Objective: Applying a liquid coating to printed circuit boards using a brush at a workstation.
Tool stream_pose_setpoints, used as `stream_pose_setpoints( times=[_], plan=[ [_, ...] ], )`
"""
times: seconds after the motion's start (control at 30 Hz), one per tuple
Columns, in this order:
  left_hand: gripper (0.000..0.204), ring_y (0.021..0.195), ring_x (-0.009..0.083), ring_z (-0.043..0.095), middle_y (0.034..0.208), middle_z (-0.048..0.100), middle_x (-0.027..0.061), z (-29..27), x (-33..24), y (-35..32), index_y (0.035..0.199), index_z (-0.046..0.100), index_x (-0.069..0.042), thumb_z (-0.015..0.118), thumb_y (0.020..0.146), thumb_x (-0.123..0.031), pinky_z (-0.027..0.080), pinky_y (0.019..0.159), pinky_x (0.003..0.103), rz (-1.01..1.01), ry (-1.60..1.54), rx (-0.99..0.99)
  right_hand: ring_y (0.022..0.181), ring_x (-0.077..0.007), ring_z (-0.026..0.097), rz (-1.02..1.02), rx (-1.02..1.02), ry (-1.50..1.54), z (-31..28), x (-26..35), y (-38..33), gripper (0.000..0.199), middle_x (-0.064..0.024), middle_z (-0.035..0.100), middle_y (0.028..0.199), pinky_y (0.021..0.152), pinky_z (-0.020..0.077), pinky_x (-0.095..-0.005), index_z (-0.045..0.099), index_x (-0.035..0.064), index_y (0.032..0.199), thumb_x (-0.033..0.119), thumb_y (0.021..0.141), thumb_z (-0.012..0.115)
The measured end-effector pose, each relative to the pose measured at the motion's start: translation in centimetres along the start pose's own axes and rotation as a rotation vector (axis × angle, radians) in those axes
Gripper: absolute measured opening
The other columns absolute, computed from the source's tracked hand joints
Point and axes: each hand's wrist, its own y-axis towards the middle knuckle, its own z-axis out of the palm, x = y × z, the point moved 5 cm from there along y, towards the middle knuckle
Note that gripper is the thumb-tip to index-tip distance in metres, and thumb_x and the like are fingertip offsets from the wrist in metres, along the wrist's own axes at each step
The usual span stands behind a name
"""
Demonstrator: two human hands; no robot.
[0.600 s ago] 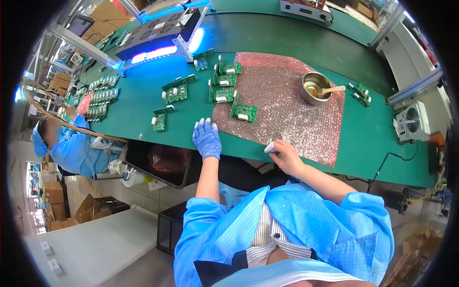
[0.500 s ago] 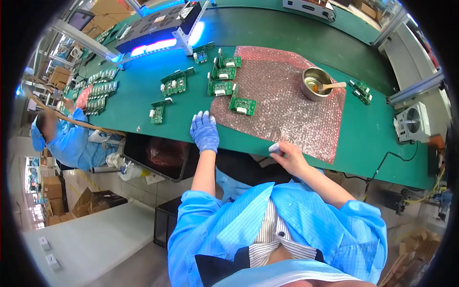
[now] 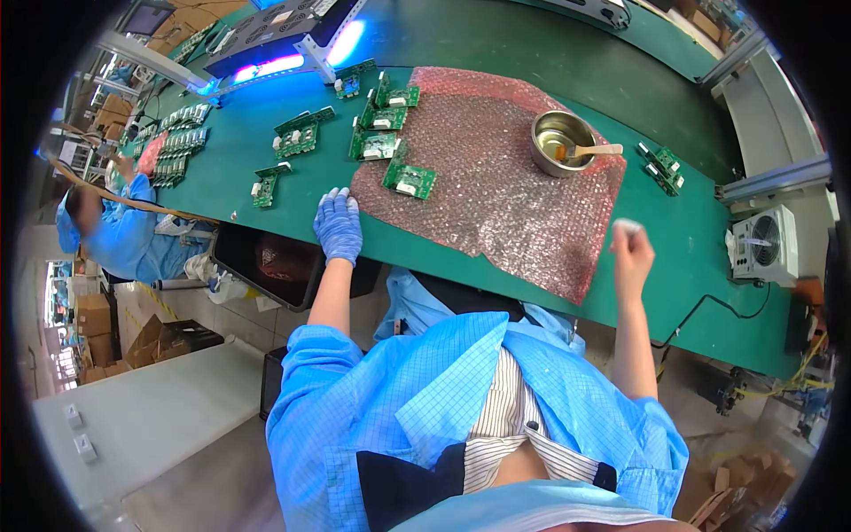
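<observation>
My left hand (image 3: pixel 339 228), in a blue glove with pale fingertips, lies flat with fingers stretched out at the table's front edge, beside the left corner of the pink bubble wrap (image 3: pixel 496 208). My bare right hand (image 3: pixel 632 260) is raised over the table to the right of the wrap, its fingers curled. Something whitish shows at its fingertips; whether it is a fingertip cover or a held thing I cannot tell. A metal bowl (image 3: pixel 542 160) of amber liquid stands on the wrap, a wooden-handled brush or stick (image 3: pixel 601 150) leaning in it. Green circuit boards (image 3: pixel 409 182) stand along the wrap's left side.
More boards stand at left (image 3: pixel 297 137) and a pair at far right (image 3: pixel 660 168). A fan unit (image 3: pixel 764 244) sits at the right end. At the back left is a lit black machine (image 3: pixel 279 40). A co-worker (image 3: pixel 133 222) in blue sits at far left beside rows of boards.
My right hand has moved right and up from the wrap's front edge to beyond its right side. My left hand stays on the table edge. The whole view has shifted a little.
</observation>
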Motion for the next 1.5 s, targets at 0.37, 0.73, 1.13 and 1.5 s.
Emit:
stream_pose_setpoints(
  times=[0.37, 0.73, 1.13, 1.5],
  plan=[
    [0.025, 0.109, 0.0282, 0.052, 0.114, 0.057, 0.0098, -1.0, -0.7, 0.8, 0.109, 0.060, -0.011, 0.052, 0.088, -0.023, 0.040, 0.094, 0.040, 0.051, -0.080, -0.035, 0.073, -0.0102, 0.055, 0.166, -0.017, -0.070, 2.8, -2.8, 12.3, 0.069, -0.0047, 0.060, 0.083, 0.066, 0.0455, -0.0253, 0.051, -0.0058, 0.118, 0.036, 0.070, 0.077],
    [0.037, 0.090, 0.0261, 0.059, 0.097, 0.062, 0.0147, 5.0, 5.2, 11.2, 0.095, 0.064, 0.000, 0.063, 0.083, -0.035, 0.044, 0.084, 0.034, -0.366, -0.708, 0.093, 0.077, -0.0219, 0.065, 0.011, 0.276, -0.289, 8.6, -0.8, 15.2, 0.034, -0.0107, 0.068, 0.082, 0.072, 0.0491, -0.0336, 0.068, 0.0060, 0.095, 0.034, 0.077, 0.065],
    [0.031, 0.075, 0.0308, 0.061, 0.080, 0.063, 0.0158, 5.6, 2.0, 15.8, 0.083, 0.059, -0.003, 0.063, 0.079, -0.033, 0.048, 0.065, 0.040, -0.051, -0.240, 0.410, 0.064, -0.0095, 0.060, 0.117, 0.249, -0.193, 3.8, 0.3, 16.4, 0.024, -0.0038, 0.064, 0.071, 0.057, 0.0457, -0.0232, 0.067, 0.0050, 0.088, 0.028, 0.083, 0.061],
    [0.018, 0.072, 0.0186, 0.063, 0.087, 0.063, 0.0098, -2.4, 0.9, 12.8, 0.095, 0.055, -0.004, 0.058, 0.086, -0.020, 0.053, 0.052, 0.024, -0.700, -1.257, 0.408, 0.059, -0.0047, 0.049, 0.215, 0.248, 0.023, 0.5, 3.1, 16.2, 0.024, 0.0016, 0.057, 0.069, 0.052, 0.0378, -0.0191, 0.065, 0.0053, 0.093, 0.028, 0.084, 0.064]
  ],
)
